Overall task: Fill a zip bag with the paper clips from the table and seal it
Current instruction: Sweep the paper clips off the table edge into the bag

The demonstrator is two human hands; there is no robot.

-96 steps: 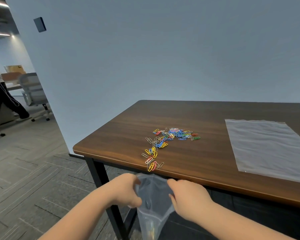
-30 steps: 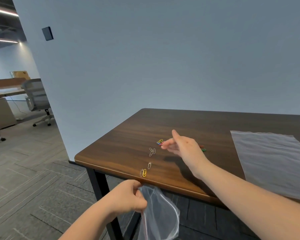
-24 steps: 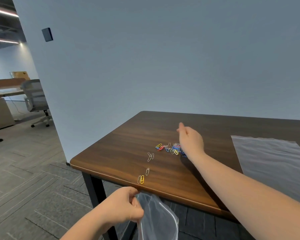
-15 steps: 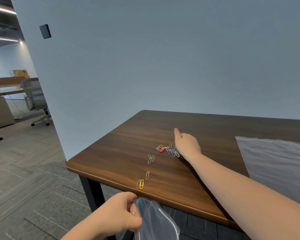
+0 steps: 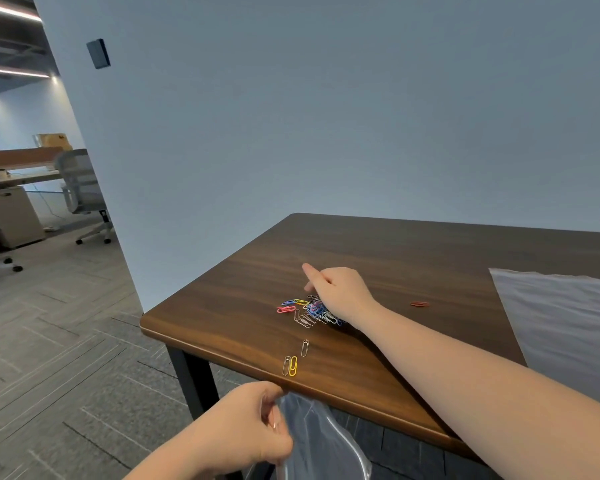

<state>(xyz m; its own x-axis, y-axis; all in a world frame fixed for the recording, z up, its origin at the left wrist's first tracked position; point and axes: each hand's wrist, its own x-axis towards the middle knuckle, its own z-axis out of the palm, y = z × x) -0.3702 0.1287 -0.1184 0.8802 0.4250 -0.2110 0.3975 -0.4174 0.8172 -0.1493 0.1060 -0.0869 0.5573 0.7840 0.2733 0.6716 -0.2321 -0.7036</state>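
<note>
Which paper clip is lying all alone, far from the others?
The red paper clip, by itself to the right of the right hand; the rest lie in the pile or near the table's front edge.

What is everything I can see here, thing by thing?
table: one, dark wood, right half of view.
paper clip pile: one heap, mixed colours, mid-table beside the right hand.
stray clips: three, two silver and one yellow, near the front edge.
red clip: one, alone to the right of the pile.
plastic sheet: one, clear, flat on the table's right side.
zip bag: one, clear, mouth open, hanging below the front edge.
office chair: one, grey, far left background.
wall box: one, dark, high on the wall.
left hand: pinching the bag's rim.
right hand: curled sideways against the pile, forefinger out.
</note>
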